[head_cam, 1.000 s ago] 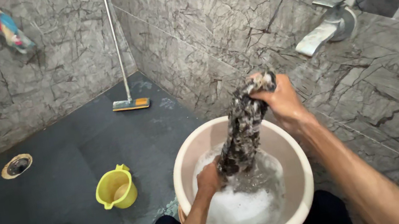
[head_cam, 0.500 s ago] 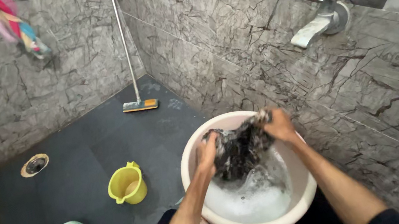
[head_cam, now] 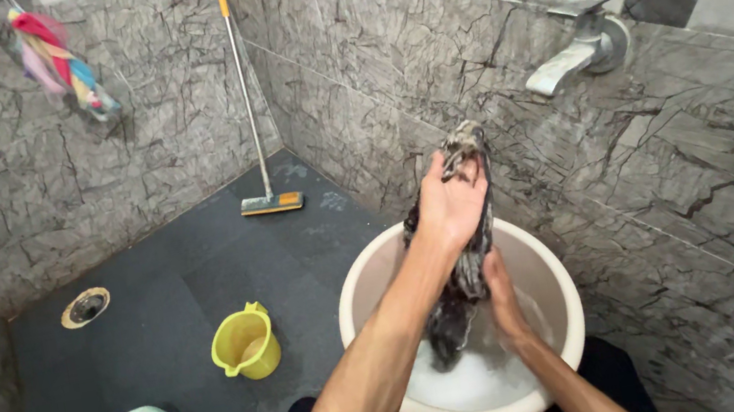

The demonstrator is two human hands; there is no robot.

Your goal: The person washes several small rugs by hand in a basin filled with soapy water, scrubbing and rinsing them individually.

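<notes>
Left hand (head_cam: 451, 202) raised above the bucket (head_cam: 553, 279), grip clenched tight around the top of a dark wet cloth (head_cam: 467, 269). Right hand (head_cam: 505, 297) lower, inside the bucket, grip wrapped around the hanging cloth just over soapy water (head_cam: 476, 381).

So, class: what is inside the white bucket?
The white bucket holds foamy water. A dark wet cloth hangs into it, gripped high by the left hand and lower by the right hand. Foam hides anything beneath the surface.
</notes>
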